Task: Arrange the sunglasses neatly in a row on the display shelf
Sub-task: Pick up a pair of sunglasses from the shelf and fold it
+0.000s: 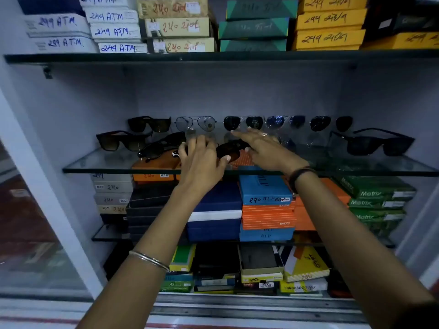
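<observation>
Several sunglasses stand on a glass display shelf (pixel 99 166). Along the back wall run dark square ones (pixel 149 123), a clear aviator pair (pixel 196 123), dark aviators (pixel 243 122), blue-tinted ones (pixel 285 121) and another dark pair (pixel 331 123). In front lie a brown-lens pair (pixel 121 141) at left, a black pair (pixel 161 146) and a large black pair (pixel 373 142) at right. A brown-lens pair (pixel 231 148) sits mid-shelf between my hands. My left hand (pixel 202 157) grips its left side. My right hand (pixel 263 148) rests over its right side, fingers spread.
Stacked labelled boxes fill the upper shelf (pixel 213 57) and the lower shelves, among them blue and orange boxes (pixel 266 203) and green boxes (pixel 373 198). A white cabinet frame (pixel 40 186) rises at left. A metal sliding track (pixel 237 305) runs along the front.
</observation>
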